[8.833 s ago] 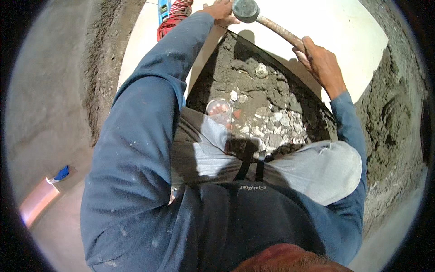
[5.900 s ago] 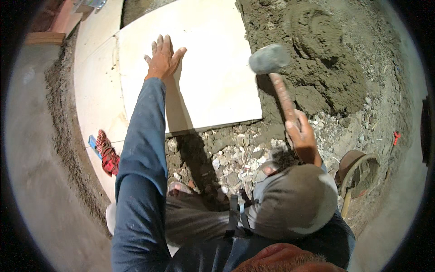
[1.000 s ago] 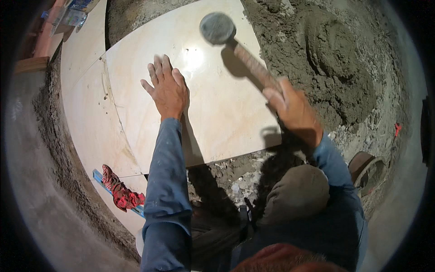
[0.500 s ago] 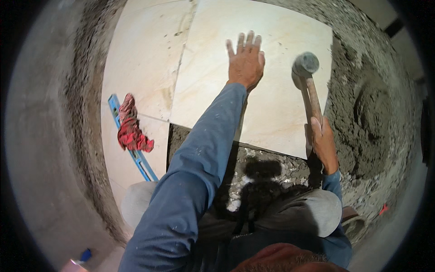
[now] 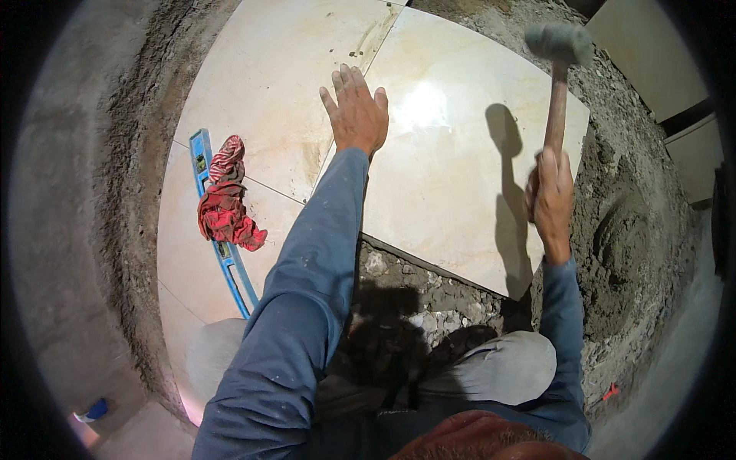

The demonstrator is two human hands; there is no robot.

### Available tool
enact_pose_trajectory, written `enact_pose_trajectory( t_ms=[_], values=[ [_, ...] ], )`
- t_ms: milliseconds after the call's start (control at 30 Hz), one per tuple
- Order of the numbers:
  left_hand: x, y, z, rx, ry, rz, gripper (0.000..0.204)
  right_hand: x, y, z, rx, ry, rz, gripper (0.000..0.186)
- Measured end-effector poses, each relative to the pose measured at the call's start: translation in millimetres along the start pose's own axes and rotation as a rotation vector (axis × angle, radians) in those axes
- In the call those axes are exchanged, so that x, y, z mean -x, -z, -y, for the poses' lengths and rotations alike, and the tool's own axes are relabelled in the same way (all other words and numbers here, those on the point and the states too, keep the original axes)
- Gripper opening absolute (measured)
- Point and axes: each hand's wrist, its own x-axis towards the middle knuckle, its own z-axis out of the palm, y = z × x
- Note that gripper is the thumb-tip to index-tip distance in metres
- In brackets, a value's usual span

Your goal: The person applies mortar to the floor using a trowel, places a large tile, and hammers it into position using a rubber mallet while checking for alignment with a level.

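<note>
Wood fills the right hand (image 5: 552, 195), whose fingers are clamped round the handle of a grey-green rubber mallet (image 5: 559, 84); the mallet's head is up, clear of the cream floor tile (image 5: 452, 176), with its shadow thrown on the glossy face; the left hand (image 5: 359, 115) grips nothing, fingers a little apart, palm down at the joint where that tile meets a neighbouring tile (image 5: 268, 84), though how hard it presses I cannot tell; along the tile's near edge lies broken stone (image 5: 445, 307), and past its right edge a heap of wet mortar (image 5: 617, 245); off to the left, a red rag (image 5: 228, 211) lies across a blue spirit level (image 5: 224, 251); I judge this to be the tapping-down of the tile, the left hand perhaps feeling for a flush joint; the next move would call for a measured blow, fingers out of its path; against half a second ago, the mallet's head has risen from low over the tile, and the left hand has shifted leftward from the tile's middle, while rag and level lie together as before
</note>
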Motion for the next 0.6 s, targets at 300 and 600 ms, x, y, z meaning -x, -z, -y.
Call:
enact_pose_trajectory(
  t_ms=[300,600],
  values=[
    [4.7,3.9,12.9,0.004,0.027,0.029,0.068,-88.1,-69.7,59.1,0.115,0.076,0.155,0.049],
    [-2.8,11.3,5.7,0.066,0.049,0.091,0.068,-115.2,-82.0,38.6,0.465,0.201,0.213,0.052]
  ],
)
